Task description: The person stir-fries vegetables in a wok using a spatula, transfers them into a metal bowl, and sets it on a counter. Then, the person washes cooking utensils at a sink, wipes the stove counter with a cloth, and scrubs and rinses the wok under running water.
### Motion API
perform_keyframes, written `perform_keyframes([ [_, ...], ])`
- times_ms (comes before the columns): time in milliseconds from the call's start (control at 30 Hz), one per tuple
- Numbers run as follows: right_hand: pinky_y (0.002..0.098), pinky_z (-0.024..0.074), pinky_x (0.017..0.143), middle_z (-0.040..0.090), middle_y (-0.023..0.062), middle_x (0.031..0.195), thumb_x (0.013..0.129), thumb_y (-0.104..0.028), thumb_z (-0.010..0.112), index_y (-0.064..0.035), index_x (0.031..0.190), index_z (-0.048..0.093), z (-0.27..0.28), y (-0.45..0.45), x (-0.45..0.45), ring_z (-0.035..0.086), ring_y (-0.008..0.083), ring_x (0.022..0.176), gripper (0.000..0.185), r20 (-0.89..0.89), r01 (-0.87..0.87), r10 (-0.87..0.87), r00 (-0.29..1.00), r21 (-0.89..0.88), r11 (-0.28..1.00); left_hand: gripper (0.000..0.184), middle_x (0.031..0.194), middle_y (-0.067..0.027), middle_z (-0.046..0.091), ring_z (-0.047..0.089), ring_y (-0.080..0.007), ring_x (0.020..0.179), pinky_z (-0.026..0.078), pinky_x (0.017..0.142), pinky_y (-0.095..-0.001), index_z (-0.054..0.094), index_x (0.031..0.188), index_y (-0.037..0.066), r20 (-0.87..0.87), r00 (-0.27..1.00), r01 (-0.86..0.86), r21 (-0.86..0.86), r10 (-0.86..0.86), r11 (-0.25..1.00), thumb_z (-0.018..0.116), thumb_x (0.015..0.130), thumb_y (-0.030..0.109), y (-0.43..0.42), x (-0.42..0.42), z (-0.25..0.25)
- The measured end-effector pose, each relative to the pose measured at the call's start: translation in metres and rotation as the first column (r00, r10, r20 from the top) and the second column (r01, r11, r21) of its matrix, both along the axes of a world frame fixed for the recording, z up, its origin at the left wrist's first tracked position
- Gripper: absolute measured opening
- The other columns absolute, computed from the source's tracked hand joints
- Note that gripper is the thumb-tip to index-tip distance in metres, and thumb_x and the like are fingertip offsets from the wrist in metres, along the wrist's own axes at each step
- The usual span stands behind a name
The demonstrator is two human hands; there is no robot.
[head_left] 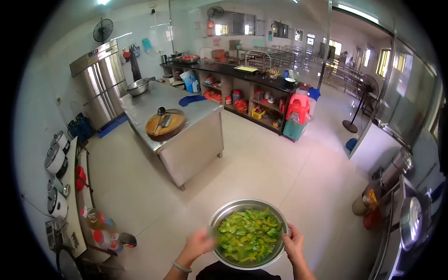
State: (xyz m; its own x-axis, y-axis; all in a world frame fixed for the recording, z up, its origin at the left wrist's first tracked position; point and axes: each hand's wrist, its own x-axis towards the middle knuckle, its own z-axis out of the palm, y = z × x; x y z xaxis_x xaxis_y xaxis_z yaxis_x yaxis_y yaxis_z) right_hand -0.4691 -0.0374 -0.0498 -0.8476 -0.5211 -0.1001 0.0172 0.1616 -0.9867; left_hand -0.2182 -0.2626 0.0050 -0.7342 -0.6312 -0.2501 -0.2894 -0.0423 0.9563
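A round metal bowl (247, 201) full of chopped green vegetables (249, 233) is held low in front of my body, above the floor. My right hand (293, 240) grips its right rim, thumb on the edge. Beside the left rim is my left hand (199, 242), with a bracelet at the wrist; its fingers are smeared by motion, so their hold is unclear.
Ahead stands a steel table (196, 121) with a round chopping board (175, 125), a cleaver (164, 121) and metal bowls (138, 87). Rice cookers (56, 158) and bottles (99, 219) are at left. Red stools (297, 108) stand by the dark counter (219, 68). A stove edge (394, 233) is at right.
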Motion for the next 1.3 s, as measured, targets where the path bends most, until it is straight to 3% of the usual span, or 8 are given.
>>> perform_keyframes([
  [200, 0.0203, 0.0396, 0.054, 0.060, 0.0008, 0.077, 0.078, 0.002, 0.052, 0.0065, 0.115, 0.059, 0.034, -0.085, -0.127, 0.051, 0.0048, 0.060, 0.038, -0.021, 0.216, -0.219, 0.976, -0.095, 0.972, 0.030, 0.075, -0.0009, 0.059, 0.058, -0.0120, 0.068, 0.050, 0.063, -0.0304, 0.061, 0.105, 0.009, 0.081, 0.968, 0.246, -0.088, -0.239, 0.965, 0.067, 0.084, 0.029, -0.130, -0.186, 0.023],
  [333, 0.0204, 0.0403, 0.055, 0.060, 0.0002, 0.077, 0.078, 0.002, 0.052, 0.0074, 0.114, 0.059, 0.038, -0.132, -0.213, 0.051, 0.0051, 0.061, 0.038, 0.018, 0.354, -0.354, 0.935, -0.101, 0.930, 0.030, 0.077, -0.0027, 0.060, 0.058, -0.0112, 0.066, 0.050, 0.060, -0.0290, 0.060, 0.103, 0.007, 0.096, 0.933, 0.355, -0.113, -0.346, 0.928, 0.068, 0.084, 0.028, -0.202, -0.303, 0.037],
  [433, 0.0195, 0.0382, 0.054, 0.057, -0.0020, 0.074, 0.078, 0.002, 0.052, 0.0065, 0.115, 0.059, 0.030, -0.190, -0.296, 0.048, 0.0045, 0.059, 0.039, 0.022, 0.393, -0.397, 0.918, -0.193, 0.899, 0.029, 0.075, -0.0054, 0.062, 0.059, -0.0106, 0.062, 0.050, 0.057, -0.0275, 0.058, 0.100, 0.004, 0.070, 0.924, 0.372, 0.050, -0.375, 0.927, 0.067, 0.084, 0.027, -0.259, -0.393, 0.026],
  [600, 0.0192, 0.0343, 0.053, 0.051, -0.0050, 0.070, 0.078, 0.003, 0.051, 0.0048, 0.118, 0.059, 0.013, -0.295, -0.459, 0.042, 0.0035, 0.057, 0.040, -0.026, 0.337, -0.340, 0.940, -0.070, 0.939, 0.026, 0.067, -0.0052, 0.060, 0.061, -0.0124, 0.056, 0.050, 0.052, -0.0270, 0.056, 0.097, 0.002, 0.100, 0.959, 0.277, -0.109, -0.267, 0.955, 0.066, 0.085, 0.023, -0.352, -0.530, 0.004],
  [800, 0.0223, 0.0392, 0.054, 0.055, -0.0010, 0.071, 0.080, 0.000, 0.055, 0.0023, 0.123, 0.057, 0.059, -0.457, -0.619, 0.047, 0.0058, 0.059, 0.043, -0.084, 0.074, -0.069, 0.994, 0.051, 0.996, 0.023, 0.066, -0.0043, 0.060, 0.059, -0.0105, 0.053, 0.046, 0.046, -0.0251, 0.056, 0.094, 0.002, 0.115, 0.993, 0.037, -0.068, -0.029, 0.997, 0.066, 0.084, 0.021, -0.464, -0.634, 0.032],
  [1000, 0.0231, 0.0409, 0.055, 0.053, -0.0016, 0.069, 0.080, -0.002, 0.057, 0.0007, 0.125, 0.056, 0.029, -0.643, -0.738, 0.046, 0.0060, 0.059, 0.045, -0.147, -0.113, 0.114, 0.983, 0.016, 0.994, 0.018, 0.064, -0.0015, 0.055, 0.054, -0.0089, 0.050, 0.043, 0.043, -0.0237, 0.055, 0.090, 0.003, -0.019, 0.970, -0.241, 0.027, 0.242, 0.970, 0.067, 0.082, 0.014, -0.607, -0.708, 0.016],
  [1200, 0.0184, 0.0384, 0.055, 0.060, -0.0016, 0.082, 0.079, 0.003, 0.054, 0.0028, 0.119, 0.059, 0.029, -0.806, -0.817, 0.049, 0.0028, 0.063, 0.041, -0.125, -0.144, 0.144, 0.982, 0.010, 0.990, 0.016, 0.060, -0.0027, 0.053, 0.055, -0.0105, 0.050, 0.043, 0.044, -0.0250, 0.054, 0.081, 0.002, 0.011, 0.968, -0.252, -0.032, 0.253, 0.967, 0.066, 0.077, 0.012, -0.781, -0.798, 0.008],
  [1300, 0.0186, 0.0386, 0.055, 0.059, -0.0022, 0.080, 0.078, 0.003, 0.054, 0.0035, 0.119, 0.059, 0.037, -0.868, -0.861, 0.049, 0.0027, 0.062, 0.041, -0.164, -0.117, 0.117, 0.980, 0.011, 0.993, 0.025, 0.060, -0.0049, 0.057, 0.057, -0.0131, 0.050, 0.046, 0.046, -0.0293, 0.057, 0.081, 0.000, 0.067, 0.990, -0.111, -0.170, 0.124, 0.979, 0.066, 0.077, 0.023, -0.867, -0.846, 0.006],
])
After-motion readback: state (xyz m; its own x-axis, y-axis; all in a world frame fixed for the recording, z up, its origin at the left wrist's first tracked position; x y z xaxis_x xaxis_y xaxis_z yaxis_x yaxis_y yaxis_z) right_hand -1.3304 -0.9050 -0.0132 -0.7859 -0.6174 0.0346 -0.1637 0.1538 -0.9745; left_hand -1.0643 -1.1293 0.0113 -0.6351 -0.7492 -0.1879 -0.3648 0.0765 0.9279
